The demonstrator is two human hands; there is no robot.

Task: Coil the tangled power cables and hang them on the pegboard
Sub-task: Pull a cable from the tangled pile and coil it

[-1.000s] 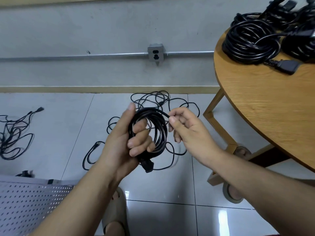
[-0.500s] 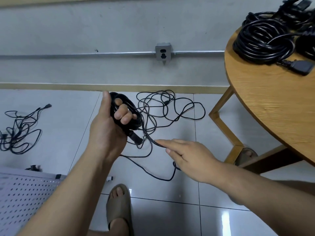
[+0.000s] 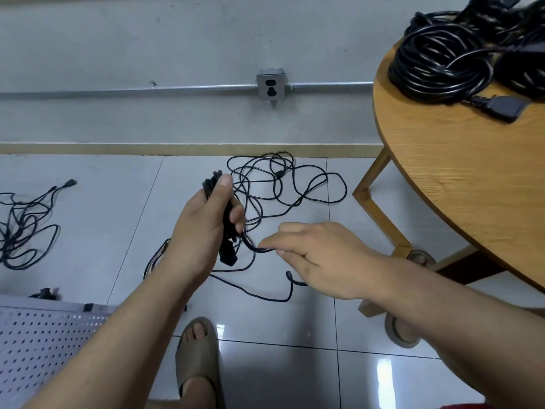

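Outstretched earlier, right hand [image 3: 321, 258] now pinches cable [image 3: 251, 245]; left hand [image 3: 200, 228] grips half-hidden coil [image 3: 210, 184].

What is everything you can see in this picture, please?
half-coiled power cable: one, black, held up at centre, loose run trailing on the floor
tangled cable: one heap, black, floor at far left
round table: one, light wood, right
coiled cables: several, black, on the round table
wall socket: one, grey metal, on the wall
pegboard: one, white, lower left
sandals: two, khaki, on the feet
left hand: one, grips the half-coiled power cable
right hand: one, pinches its loose strand
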